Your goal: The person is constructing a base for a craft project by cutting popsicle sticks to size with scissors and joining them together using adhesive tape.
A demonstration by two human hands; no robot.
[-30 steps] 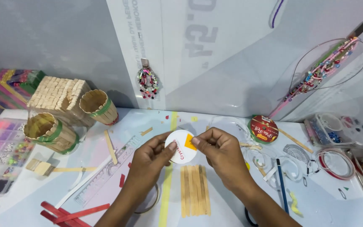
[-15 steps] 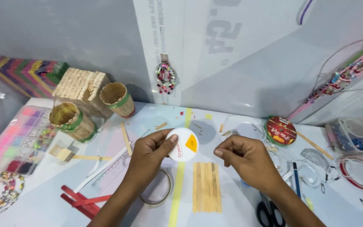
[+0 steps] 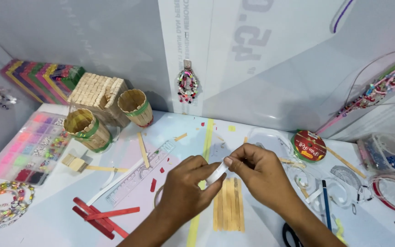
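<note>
My left hand (image 3: 186, 187) and my right hand (image 3: 259, 171) meet over the middle of the table and together pinch a small white tape roll (image 3: 217, 173), seen edge-on between the fingertips. Right below the hands lies a flat panel of wooden craft sticks (image 3: 228, 206) set side by side. A yellow strip (image 3: 202, 183) runs down the tabletop under the left hand.
Two stick-built cups (image 3: 88, 129) (image 3: 136, 107) and a stick house (image 3: 98, 93) stand at back left. A bead organiser (image 3: 26, 148), red sticks (image 3: 101, 217), a clear ruler (image 3: 140, 174), a red spool (image 3: 308, 146), a pencil (image 3: 326, 203) and scissors (image 3: 291, 235) surround the hands.
The tape roll has turned from face-up to edge-on. My right hand has come back onto it after letting go half a second ago. The view shifted left.
</note>
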